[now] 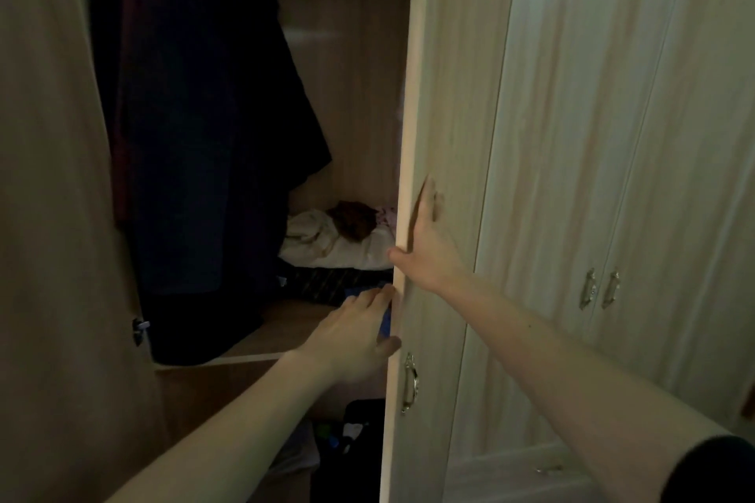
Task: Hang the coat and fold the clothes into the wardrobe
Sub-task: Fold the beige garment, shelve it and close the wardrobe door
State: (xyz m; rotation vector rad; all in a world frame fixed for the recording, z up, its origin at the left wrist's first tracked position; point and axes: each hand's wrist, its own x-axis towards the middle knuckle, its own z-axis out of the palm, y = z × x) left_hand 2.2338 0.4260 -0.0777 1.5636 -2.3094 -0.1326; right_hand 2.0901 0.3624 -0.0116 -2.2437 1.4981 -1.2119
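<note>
Your right hand lies flat on the outer face of the right door of the wardrobe. Its fingers are straight and point up along the door, and the thumb reaches left across the door's narrow edge. Nothing is gripped. Your left hand is lower and to the left. Its fingers are stretched almost straight, and their tips and the thumb touch the same edge, just above the metal handle. This hand also holds nothing. The door stands upright and half open, with its long axis vertical and its edge turned toward you.

Inside, on the left, the dark coat hangs with its long axis vertical. Its lower end is near the shelf board. How it is hung at the top is too dark to tell. To the right of it, far on the same board, is the pile of clothes: a white piece on top of a dark striped one, with a brown piece lying on the white. The pile lies flat and stretches from left to right, and its right end is hidden behind the door.

Far right are two closed doors with small handles.
</note>
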